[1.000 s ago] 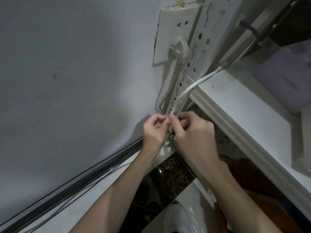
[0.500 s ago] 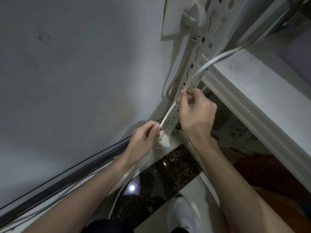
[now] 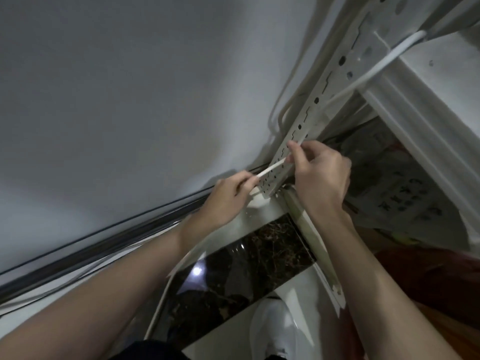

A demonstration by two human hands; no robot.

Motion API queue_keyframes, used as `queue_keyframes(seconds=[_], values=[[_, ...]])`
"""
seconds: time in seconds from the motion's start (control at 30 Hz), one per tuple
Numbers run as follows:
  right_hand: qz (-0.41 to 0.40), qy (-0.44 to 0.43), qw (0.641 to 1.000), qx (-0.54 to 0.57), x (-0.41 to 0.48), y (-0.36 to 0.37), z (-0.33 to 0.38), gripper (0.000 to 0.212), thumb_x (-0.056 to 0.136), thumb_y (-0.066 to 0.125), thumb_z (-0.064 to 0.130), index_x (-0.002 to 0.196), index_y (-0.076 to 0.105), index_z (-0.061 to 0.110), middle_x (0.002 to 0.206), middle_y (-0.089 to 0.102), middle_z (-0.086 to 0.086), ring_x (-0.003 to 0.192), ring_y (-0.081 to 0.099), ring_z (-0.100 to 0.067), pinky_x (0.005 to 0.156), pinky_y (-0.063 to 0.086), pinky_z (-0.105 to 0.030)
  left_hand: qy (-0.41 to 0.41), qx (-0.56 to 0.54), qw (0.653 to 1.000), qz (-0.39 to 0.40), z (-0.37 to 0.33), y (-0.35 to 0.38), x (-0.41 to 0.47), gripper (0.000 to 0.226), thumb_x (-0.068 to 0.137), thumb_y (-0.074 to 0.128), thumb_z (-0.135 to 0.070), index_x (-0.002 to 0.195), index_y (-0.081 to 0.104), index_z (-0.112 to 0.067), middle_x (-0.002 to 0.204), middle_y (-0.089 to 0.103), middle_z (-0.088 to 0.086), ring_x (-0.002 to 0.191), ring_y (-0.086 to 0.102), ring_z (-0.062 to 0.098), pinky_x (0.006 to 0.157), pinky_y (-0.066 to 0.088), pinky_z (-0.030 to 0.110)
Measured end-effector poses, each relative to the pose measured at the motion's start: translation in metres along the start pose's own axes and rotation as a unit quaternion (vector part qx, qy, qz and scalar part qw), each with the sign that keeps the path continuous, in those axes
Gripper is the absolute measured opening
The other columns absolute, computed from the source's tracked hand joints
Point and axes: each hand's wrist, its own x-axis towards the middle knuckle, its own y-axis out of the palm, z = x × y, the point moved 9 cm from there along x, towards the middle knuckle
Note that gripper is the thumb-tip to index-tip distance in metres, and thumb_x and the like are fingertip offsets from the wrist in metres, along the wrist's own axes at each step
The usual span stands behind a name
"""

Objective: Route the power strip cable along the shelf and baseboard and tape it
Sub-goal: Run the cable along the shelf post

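Observation:
A white power cable [image 3: 272, 169] runs down from the shelf top along a perforated white shelf upright [image 3: 335, 81]. My right hand [image 3: 319, 175] pinches the cable against the lower part of the upright. My left hand [image 3: 228, 196] pinches the same cable a little lower and to the left, near the foot of the upright. Between the two hands the cable is stretched straight. Below my left hand the cable [image 3: 166, 289] trails down over the floor tiles. No tape is visible.
A grey wall [image 3: 130, 87] fills the left, with a dark baseboard strip [image 3: 91, 253] and thin wires along its foot. The white shelf board [image 3: 428, 105] is at right, with printed bags [image 3: 400, 193] beneath. Dark marble tile [image 3: 246, 268] and my white shoe [image 3: 272, 331] lie below.
The view has tilted down and the hands have moved lower on the upright. The hands, close together a second ago, have drawn apart with the cable stretched between them.

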Motion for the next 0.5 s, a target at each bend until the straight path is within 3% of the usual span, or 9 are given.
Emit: queue_keyframes(seconds=[0.07, 0.17, 0.27, 0.37, 0.43, 0.5], values=[[-0.021, 0.015, 0.999, 0.036, -0.006, 0.003, -0.007, 0.030, 0.094, 0.062, 0.050, 0.084, 0.075, 0.025, 0.065, 0.069, 0.011, 0.059, 0.065, -0.011, 0.068, 0.058, -0.046, 0.014, 0.001, 1.000, -0.023, 0.015, -0.006, -0.013, 0.021, 0.104, 0.054, -0.029, 0.094, 0.072, -0.026, 0.069, 0.063, -0.017, 0.064, 0.057, -0.006, 0.067, 0.042, 0.016], [-0.042, 0.039, 0.995, 0.083, -0.023, 0.013, -0.022, 0.026, 0.091, 0.067, 0.049, 0.099, 0.076, 0.025, 0.074, 0.072, 0.015, 0.070, 0.070, -0.006, 0.076, 0.060, -0.042, 0.019, 0.034, 0.999, -0.008, 0.012, 0.008, -0.004, 0.024, 0.104, 0.051, -0.039, 0.102, 0.074, -0.031, 0.072, 0.067, -0.010, 0.066, 0.061, 0.006, 0.065, 0.050, 0.031], [-0.044, 0.067, 0.993, 0.088, -0.024, 0.018, -0.037, 0.029, 0.089, 0.067, 0.050, 0.104, 0.068, 0.025, 0.075, 0.073, 0.014, 0.077, 0.072, -0.008, 0.082, 0.059, -0.042, 0.056, 0.063, 0.996, -0.012, -0.004, 0.019, 0.011, 0.022, 0.102, 0.057, -0.035, 0.107, 0.077, -0.028, 0.069, 0.067, -0.011, 0.061, 0.060, 0.012, 0.060, 0.052, 0.035], [-0.048, 0.126, 0.986, 0.098, -0.018, 0.017, -0.050, 0.035, 0.088, 0.065, 0.053, 0.102, 0.065, 0.021, 0.074, 0.073, 0.011, 0.081, 0.069, -0.004, 0.090, 0.050, -0.018, 0.073, 0.042, 0.996, -0.025, -0.006, 0.022, 0.020, 0.022, 0.099, 0.060, -0.033, 0.111, 0.078, -0.024, 0.077, 0.074, -0.008, 0.066, 0.064, 0.014, 0.063, 0.054, 0.035], [-0.016, 0.155, 0.983, 0.094, -0.022, 0.026, -0.059, 0.041, 0.088, 0.062, 0.058, 0.104, 0.066, 0.021, 0.076, 0.071, 0.013, 0.083, 0.065, 0.000, 0.093, 0.049, -0.028, 0.061, 0.008, 0.998, -0.028, -0.004, 0.022, 0.019, 0.021, 0.099, 0.062, -0.030, 0.110, 0.078, -0.021, 0.075, 0.071, -0.011, 0.064, 0.060, 0.010, 0.062, 0.051, 0.030], [0.026, 0.143, 0.987, 0.064, -0.026, 0.039, -0.060, 0.040, 0.092, 0.054, 0.060, 0.098, 0.071, 0.025, 0.078, 0.071, 0.013, 0.084, 0.067, -0.008, 0.091, 0.054, -0.038, 0.026, -0.028, 0.999, -0.024, 0.004, 0.022, 0.016, 0.019, 0.099, 0.063, -0.031, 0.102, 0.080, -0.021, 0.070, 0.068, -0.011, 0.060, 0.057, 0.012, 0.059, 0.046, 0.030]])
